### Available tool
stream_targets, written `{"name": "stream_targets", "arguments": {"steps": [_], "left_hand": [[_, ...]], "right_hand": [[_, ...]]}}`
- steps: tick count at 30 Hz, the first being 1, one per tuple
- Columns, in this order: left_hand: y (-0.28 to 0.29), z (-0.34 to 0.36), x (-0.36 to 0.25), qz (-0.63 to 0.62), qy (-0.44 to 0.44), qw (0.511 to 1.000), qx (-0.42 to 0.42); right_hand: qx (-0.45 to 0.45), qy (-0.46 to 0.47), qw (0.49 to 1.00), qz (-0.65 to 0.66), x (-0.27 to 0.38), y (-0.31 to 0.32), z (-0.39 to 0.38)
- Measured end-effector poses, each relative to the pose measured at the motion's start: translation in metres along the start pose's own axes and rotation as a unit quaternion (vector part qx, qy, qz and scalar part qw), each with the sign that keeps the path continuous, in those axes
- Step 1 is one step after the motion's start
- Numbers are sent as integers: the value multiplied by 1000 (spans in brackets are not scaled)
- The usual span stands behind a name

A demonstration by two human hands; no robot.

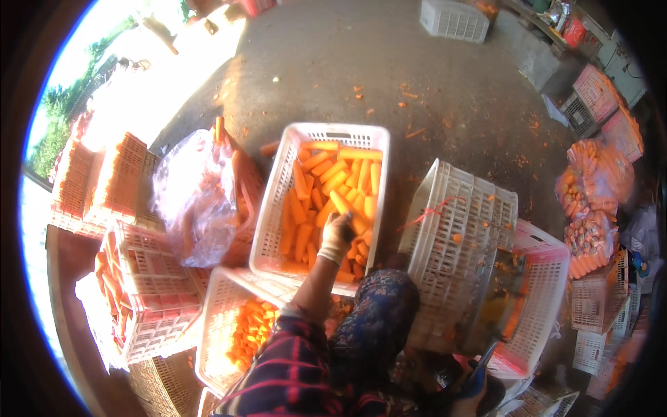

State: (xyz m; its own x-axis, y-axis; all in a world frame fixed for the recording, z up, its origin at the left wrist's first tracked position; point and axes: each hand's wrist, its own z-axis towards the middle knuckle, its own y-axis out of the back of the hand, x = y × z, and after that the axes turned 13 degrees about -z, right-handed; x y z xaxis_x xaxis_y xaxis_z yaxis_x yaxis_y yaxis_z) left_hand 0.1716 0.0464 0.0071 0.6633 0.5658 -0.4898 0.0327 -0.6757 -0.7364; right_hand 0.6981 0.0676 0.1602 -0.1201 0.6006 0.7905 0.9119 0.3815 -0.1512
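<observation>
remote feed, far left: i see a bright opening [187,62], stacked crates [114,174] of carrots, then a plastic bag [191,187] on the dark floor [313,69], orange scraps strewn over it. middle: white crate [272,194] full of carrots [299,208]; my view has the gloved left hand [338,235] inside, touching a carrot [347,208], can't tell if clamped. next, a grid crate [458,236], then the right hand [472,398] low in view, wrapped around a blue tool [478,379], kind unclear. far right: bagged carrots [597,174] above more crates.

edges: white crate's left wall is just beside the bag; its near end meets a lower crate [214,313] of orange pieces; narrow floor strip toward the grid crate. widest open floor lies beyond its far rim.
</observation>
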Motion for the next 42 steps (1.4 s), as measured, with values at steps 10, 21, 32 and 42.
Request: {"name": "stream_targets", "arguments": {"steps": [10,21,32,42], "left_hand": [[-171,-192,17,25,146,960,236],[-179,-317,167,122,191,939,259],[-125,-262,167,162,287,926,185],[-100,-223,177,159,374,895,183]], "right_hand": [[-142,42,989,-20,22,-30,-22],[-52,102,985,-126,-7,27,-2],[-59,125,977,-161,-11,27,10],[-180,244,920,-248,14,0,46]]}}
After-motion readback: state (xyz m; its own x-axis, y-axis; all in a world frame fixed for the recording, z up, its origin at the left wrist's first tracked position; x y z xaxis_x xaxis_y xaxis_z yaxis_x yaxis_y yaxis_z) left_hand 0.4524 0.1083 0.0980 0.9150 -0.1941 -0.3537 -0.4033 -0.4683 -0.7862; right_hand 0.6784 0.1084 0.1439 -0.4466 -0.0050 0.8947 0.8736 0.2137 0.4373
